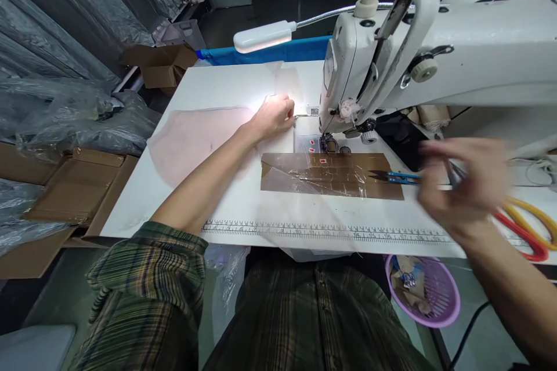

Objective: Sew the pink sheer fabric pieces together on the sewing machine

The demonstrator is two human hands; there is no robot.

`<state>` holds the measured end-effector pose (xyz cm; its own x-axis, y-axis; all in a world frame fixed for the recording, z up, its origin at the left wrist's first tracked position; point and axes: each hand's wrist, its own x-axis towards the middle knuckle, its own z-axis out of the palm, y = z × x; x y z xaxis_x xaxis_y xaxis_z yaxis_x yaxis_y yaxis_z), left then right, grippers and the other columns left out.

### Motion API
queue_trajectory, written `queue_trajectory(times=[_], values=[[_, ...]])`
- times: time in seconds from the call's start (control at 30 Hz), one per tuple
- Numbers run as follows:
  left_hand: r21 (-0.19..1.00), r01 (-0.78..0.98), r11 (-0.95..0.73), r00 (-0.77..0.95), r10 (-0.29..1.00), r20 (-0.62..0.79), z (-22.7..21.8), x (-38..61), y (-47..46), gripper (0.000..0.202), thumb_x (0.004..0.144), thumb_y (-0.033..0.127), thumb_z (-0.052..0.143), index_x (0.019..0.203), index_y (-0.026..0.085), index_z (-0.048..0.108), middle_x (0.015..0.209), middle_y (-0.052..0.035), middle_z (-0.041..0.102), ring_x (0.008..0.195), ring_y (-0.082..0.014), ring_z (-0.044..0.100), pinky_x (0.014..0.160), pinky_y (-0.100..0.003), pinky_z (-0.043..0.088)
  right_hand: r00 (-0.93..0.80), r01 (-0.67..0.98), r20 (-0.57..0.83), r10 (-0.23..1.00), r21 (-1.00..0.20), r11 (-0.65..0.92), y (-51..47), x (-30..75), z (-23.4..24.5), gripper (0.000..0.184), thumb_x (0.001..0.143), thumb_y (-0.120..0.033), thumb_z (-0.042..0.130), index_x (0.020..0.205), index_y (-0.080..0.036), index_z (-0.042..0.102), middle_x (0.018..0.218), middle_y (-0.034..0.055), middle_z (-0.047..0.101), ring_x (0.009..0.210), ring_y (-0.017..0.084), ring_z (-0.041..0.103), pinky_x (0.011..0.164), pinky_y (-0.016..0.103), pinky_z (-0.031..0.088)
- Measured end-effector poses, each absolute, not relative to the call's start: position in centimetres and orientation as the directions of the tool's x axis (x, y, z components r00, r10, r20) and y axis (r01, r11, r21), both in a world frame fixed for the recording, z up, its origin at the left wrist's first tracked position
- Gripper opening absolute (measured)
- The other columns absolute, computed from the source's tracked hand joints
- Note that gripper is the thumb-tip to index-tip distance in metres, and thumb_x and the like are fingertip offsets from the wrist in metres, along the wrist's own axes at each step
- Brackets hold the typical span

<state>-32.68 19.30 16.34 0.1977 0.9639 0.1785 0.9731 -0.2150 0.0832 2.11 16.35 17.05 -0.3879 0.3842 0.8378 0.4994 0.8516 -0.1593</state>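
Observation:
My left hand (274,115) is closed, its fingers curled on sheer pale pink fabric (195,136), left of the sewing machine's needle area. The fabric spreads flat to the left of that forearm. My right hand (467,182) is smeared by motion over the right side of the table, and its grip cannot be made out. Close to its fingertips lie blue-handled thread snips (398,177), with dark blades over a brown taped strip (331,174). The white sewing machine (348,69) stands behind the strip.
A printed ruler scale (326,233) runs along the front edge of the white table (243,84). Red and yellow loop handles (533,223) lie at the right. A white lamp (264,36) hangs over the back. Below is a purple basket (441,295); cardboard boxes (78,185) stand left.

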Motion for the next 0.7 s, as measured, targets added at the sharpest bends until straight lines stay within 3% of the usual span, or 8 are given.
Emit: queue_trajectory(times=[0.03,0.1,0.2,0.33,0.47,0.7], values=[[0.091,0.974,-0.207,0.186,0.962,0.201,16.5,-32.7,19.0,0.013,0.084,0.011,0.053,0.092,0.016,0.062,0.097,-0.0100,0.064,0.088,-0.0226,0.061,0.078,-0.033,0.045,-0.485,0.394,0.819,0.305,-0.107,0.913,15.8,0.6,16.3,0.037,0.093,-0.016,0.051,0.128,-0.026,0.060,0.090,0.0074,0.066,0.084,0.021,0.063,0.073,0.038,0.051],[0.103,0.973,-0.207,0.174,0.948,0.265,16.8,-32.7,18.1,0.025,0.086,0.008,0.049,0.106,0.015,0.062,0.109,-0.0118,0.064,0.097,-0.0234,0.060,0.083,-0.035,0.045,-0.702,0.287,0.642,0.308,-0.141,0.948,14.8,-2.5,14.9,0.038,0.093,-0.017,0.051,0.130,-0.021,0.058,0.109,0.0121,0.066,0.096,0.023,0.063,0.077,0.037,0.052],[0.107,0.956,-0.274,0.223,0.913,0.342,17.1,-32.1,16.1,0.030,0.088,0.007,0.044,0.109,0.016,0.063,0.117,-0.0120,0.065,0.103,-0.0238,0.060,0.087,-0.039,0.045,-0.836,0.288,0.440,0.328,-0.158,0.945,14.3,-5.7,13.6,0.038,0.096,-0.022,0.047,0.131,-0.015,0.059,0.123,0.0159,0.061,0.107,0.026,0.056,0.088,0.042,0.049],[0.088,0.902,-0.423,0.379,0.872,0.311,16.5,-30.4,13.3,0.025,0.096,0.019,0.045,0.105,0.017,0.068,0.117,-0.0108,0.069,0.103,-0.0252,0.061,0.093,-0.045,0.043,-0.871,0.379,0.293,0.395,-0.113,0.919,14.6,-6.3,13.3,0.037,0.098,-0.026,0.042,0.128,-0.016,0.063,0.118,0.0163,0.059,0.103,0.027,0.050,0.089,0.043,0.044],[0.089,0.867,-0.489,0.471,0.866,0.169,15.2,-28.8,11.9,0.036,0.102,0.033,0.042,0.127,0.018,0.063,0.137,-0.0130,0.062,0.116,-0.0295,0.059,0.101,-0.052,0.039,-0.858,0.445,0.244,0.451,-0.083,0.892,14.7,-5.8,13.7,0.037,0.099,-0.027,0.041,0.126,-0.018,0.064,0.117,0.0166,0.057,0.104,0.029,0.047,0.088,0.043,0.041],[0.151,0.862,-0.484,0.474,0.875,0.101,14.5,-27.9,14.0,0.046,0.104,0.030,0.033,0.141,0.010,0.051,0.148,-0.0189,0.050,0.129,-0.0308,0.053,0.112,-0.054,0.034,-0.757,0.578,0.262,0.598,-0.158,0.801,15.2,-5.7,13.2,0.040,0.099,-0.031,0.041,0.129,-0.017,0.064,0.120,0.0180,0.057,0.104,0.030,0.047,0.086,0.043,0.040]])
